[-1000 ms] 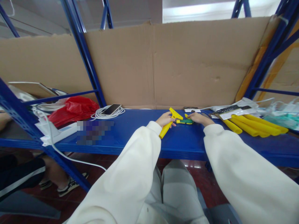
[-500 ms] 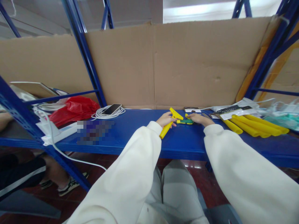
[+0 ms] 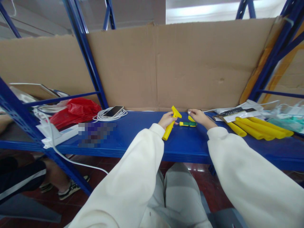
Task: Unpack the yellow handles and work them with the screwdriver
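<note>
My left hand [image 3: 167, 119] is closed around the yellow handle of a T-shaped scraper [image 3: 169, 129], its flat wide head [image 3: 176, 112] pointing up and away from me. My right hand [image 3: 199, 117] reaches to the back of the blue shelf, fingers bent over a small black-and-white packet [image 3: 189, 112] that they mostly cover. Between the hands lies a green and yellow screwdriver [image 3: 188, 124] on the shelf. A small yellow piece [image 3: 191, 118] sits just behind it, partly under my right hand.
Several yellow tubular handles [image 3: 261, 128] and plastic packaging [image 3: 239, 113] lie at right. A phone [image 3: 114, 110] rests on a coiled white cable [image 3: 102, 116] at left, near a red bag [image 3: 77, 110]. Cardboard [image 3: 190, 66] walls the back. Another person's leg [image 3: 54, 172] shows at lower left.
My right hand has moved up and back from beside the screwdriver to the small packet. The scraper's head has turned slightly left and upward in my left hand.
</note>
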